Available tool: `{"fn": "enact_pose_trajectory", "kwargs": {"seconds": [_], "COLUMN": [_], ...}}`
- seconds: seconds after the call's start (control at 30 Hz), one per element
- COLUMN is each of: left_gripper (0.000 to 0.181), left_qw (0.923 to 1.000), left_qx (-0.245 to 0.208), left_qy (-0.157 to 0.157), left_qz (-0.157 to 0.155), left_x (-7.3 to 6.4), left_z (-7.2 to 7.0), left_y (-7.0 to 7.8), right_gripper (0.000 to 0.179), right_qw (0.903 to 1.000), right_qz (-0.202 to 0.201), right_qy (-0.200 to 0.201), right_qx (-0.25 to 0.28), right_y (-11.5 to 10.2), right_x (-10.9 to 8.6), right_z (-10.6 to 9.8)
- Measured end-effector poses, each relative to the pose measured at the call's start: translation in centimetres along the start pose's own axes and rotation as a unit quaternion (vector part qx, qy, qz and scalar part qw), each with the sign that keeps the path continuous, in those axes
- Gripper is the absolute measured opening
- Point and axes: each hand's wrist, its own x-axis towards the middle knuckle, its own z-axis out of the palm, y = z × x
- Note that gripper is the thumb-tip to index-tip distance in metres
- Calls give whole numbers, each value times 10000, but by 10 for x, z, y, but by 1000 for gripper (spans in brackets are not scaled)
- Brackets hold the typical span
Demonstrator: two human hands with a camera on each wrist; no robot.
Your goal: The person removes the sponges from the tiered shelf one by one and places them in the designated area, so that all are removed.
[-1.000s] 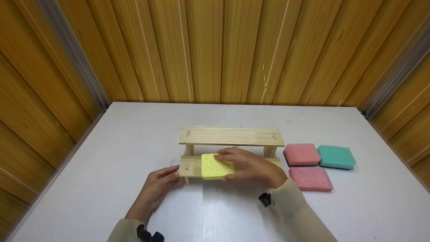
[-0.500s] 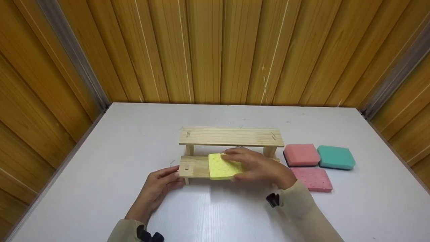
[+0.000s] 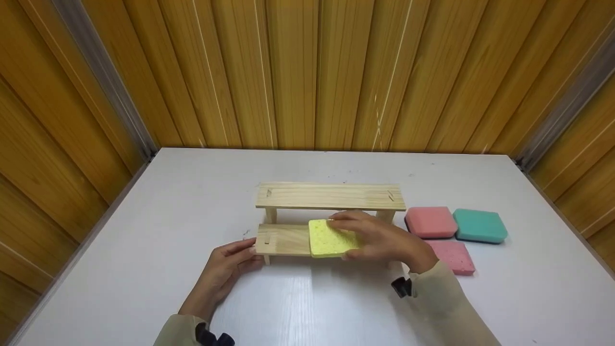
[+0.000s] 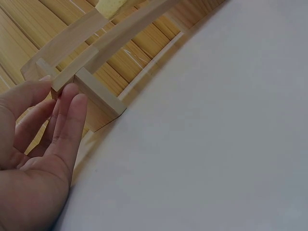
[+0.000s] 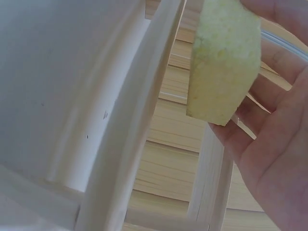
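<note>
A two-tier wooden rack (image 3: 331,196) stands on the white table. My left hand (image 3: 226,269) pinches the left end of its lower board; in the left wrist view the thumb of that hand (image 4: 33,144) is on top and the fingers are below. My right hand (image 3: 384,240) grips a yellow sponge (image 3: 329,239) by its right side, close over the middle of the lower board. The right wrist view has the sponge (image 5: 224,62) between thumb and fingers, above the rack's board (image 5: 130,120). The right part of the lower board is hidden behind the hand.
To the right of the rack lie a salmon-pink sponge (image 3: 431,222), a green sponge (image 3: 480,226) and a deeper pink sponge (image 3: 454,258), the last partly covered by the right forearm. Wood-patterned panel walls (image 3: 293,72) enclose the table (image 3: 120,250).
My right hand has moved steadily rightward along the lower board with the yellow sponge, baring more of the board's left part. My left hand has stayed at the rack's end.
</note>
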Motion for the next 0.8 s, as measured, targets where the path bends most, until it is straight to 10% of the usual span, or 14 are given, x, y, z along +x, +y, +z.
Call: {"fn": "enact_pose_trajectory", "kwargs": {"seconds": [0.8], "left_gripper": [43], "left_qw": [10000], "left_qx": [-62], "left_qy": [-71], "left_qz": [6], "left_x": [1], "left_z": [-2], "left_y": [-2], "right_gripper": [62], "right_qw": [9992], "right_qz": [195], "right_qy": [258], "right_qx": [-218], "right_y": [14], "right_x": [-33], "right_z": [-13]}}
